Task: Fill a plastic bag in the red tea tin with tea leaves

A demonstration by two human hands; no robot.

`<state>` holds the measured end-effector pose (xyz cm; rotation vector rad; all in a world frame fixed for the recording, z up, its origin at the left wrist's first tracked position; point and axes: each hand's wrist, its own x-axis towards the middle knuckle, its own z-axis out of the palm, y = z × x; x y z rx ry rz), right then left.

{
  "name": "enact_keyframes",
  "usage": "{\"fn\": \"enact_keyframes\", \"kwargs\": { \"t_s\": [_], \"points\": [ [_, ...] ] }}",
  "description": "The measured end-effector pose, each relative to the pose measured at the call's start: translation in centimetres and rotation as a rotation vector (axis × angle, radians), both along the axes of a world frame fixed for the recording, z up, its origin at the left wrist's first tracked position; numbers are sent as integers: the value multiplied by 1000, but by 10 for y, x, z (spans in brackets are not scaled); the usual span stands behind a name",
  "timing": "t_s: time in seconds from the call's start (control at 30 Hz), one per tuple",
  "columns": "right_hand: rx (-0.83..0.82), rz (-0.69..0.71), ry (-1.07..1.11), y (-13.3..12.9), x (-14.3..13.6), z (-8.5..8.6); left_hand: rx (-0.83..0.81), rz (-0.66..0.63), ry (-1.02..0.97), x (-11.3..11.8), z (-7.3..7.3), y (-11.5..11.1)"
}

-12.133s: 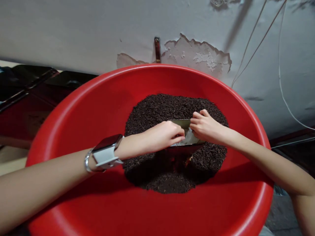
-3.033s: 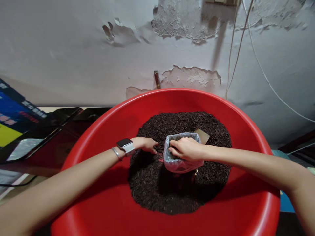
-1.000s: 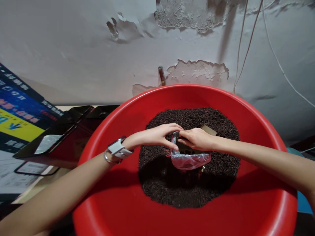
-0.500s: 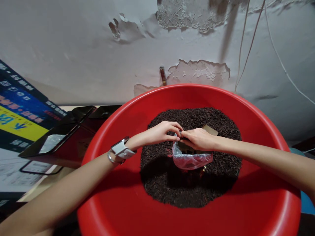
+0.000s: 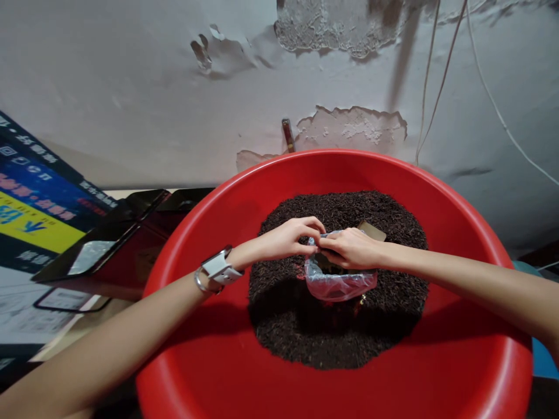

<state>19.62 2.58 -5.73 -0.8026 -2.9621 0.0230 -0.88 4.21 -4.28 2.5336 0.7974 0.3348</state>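
Note:
A clear plastic bag point(image 5: 340, 287) stands with its mouth up on a heap of dark, dry shreds like loose tea leaves point(image 5: 323, 346), in a large red tub point(image 5: 187, 361). Its rim seems folded over a container, mostly hidden beneath. My left hand point(image 5: 290, 238), with a white watch at the wrist, pinches the bag's rim on the left. The fingers of my right hand point(image 5: 356, 247) are closed on the same rim, right beside the left fingertips. Behind my right hand lies a flat tan piece point(image 5: 373, 231) on the shreds.
At the left stand dark open boxes point(image 5: 144, 233) and a printed colourful box point(image 5: 35, 198). Behind the tub rises a wall point(image 5: 152, 87) with peeling plaster, and thin cables point(image 5: 430, 116) hang at the right. A blue object point(image 5: 544, 358) shows beyond the tub's right edge.
My fingers have shifted slightly at the bag's rim, and more of the clear plastic shows above my right hand. The tub and heap look the same.

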Motion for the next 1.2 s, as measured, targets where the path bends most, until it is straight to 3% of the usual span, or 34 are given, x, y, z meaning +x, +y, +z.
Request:
{"fn": "enact_keyframes", "kwargs": {
  "t_s": [0.83,1.2],
  "points": [
    [22,-20,-26,1,0,-2,10,40,-9,3,-3,-2],
    [-25,-102,-10,-1,-2,0,38,50,-24,1,-5,0]
  ]
}}
